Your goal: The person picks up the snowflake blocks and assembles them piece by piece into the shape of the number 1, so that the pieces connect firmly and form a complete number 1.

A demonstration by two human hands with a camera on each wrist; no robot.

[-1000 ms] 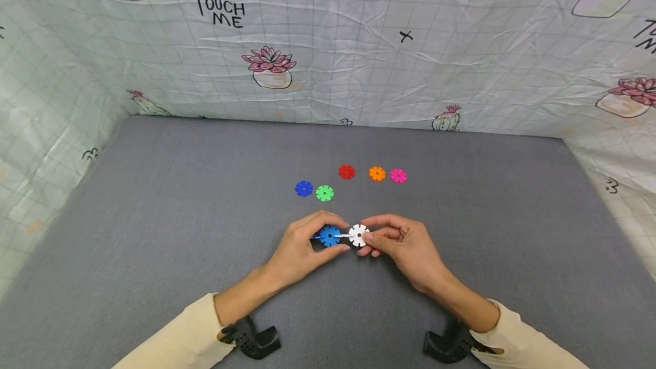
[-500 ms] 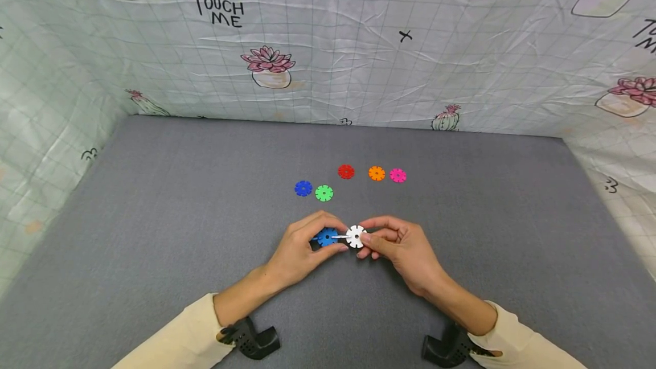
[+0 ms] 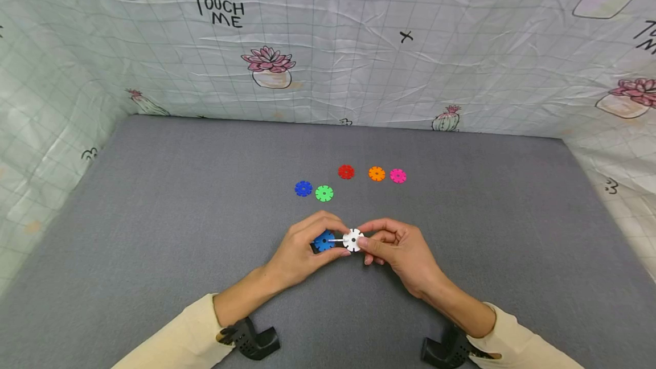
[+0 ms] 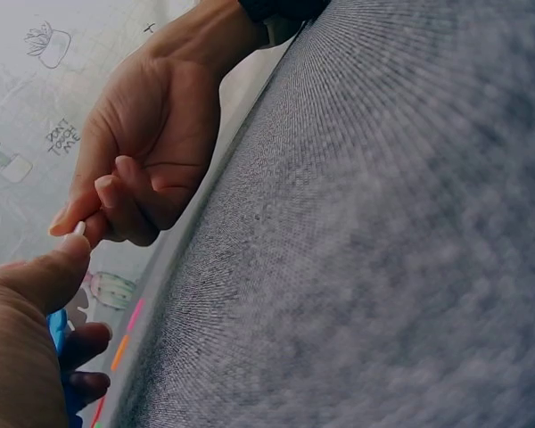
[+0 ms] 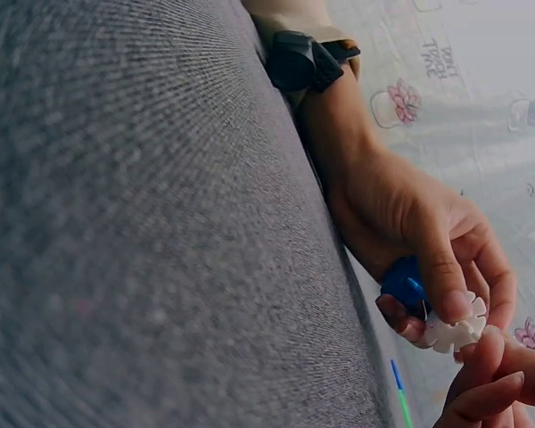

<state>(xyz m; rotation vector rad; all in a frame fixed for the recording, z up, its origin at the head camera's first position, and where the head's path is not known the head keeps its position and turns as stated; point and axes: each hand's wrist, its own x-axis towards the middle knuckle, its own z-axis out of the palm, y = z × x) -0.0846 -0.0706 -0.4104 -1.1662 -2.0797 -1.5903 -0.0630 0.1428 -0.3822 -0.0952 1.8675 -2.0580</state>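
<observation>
A chain of interlocking notched discs spans my two hands. My left hand point(image 3: 302, 244) curls around its left part, where a blue notched disc point(image 3: 324, 241) shows inside the fingers. A thin white disc point(image 3: 336, 240), seen edge-on, joins the blue disc to a flat white notched disc point(image 3: 353, 240). Thumb and index finger of my right hand point(image 3: 405, 250) pinch the white disc's right edge. In the right wrist view, my left thumb lies against the white disc point(image 5: 448, 337), with blue point(image 5: 401, 281) behind it. The chain's left end is mostly hidden by my left hand.
Beyond the hands, loose notched discs lie flat on the grey table point(image 3: 169, 215): dark blue point(image 3: 303, 188), green point(image 3: 324, 193), red point(image 3: 346, 172), orange point(image 3: 376, 173) and pink point(image 3: 398, 176). A patterned cloth point(image 3: 328, 44) rises behind and along both sides.
The chain and white disc have shifted left and slightly nearer, deeper into my left hand. My right hand has moved left with it. The loose discs have stayed in place.
</observation>
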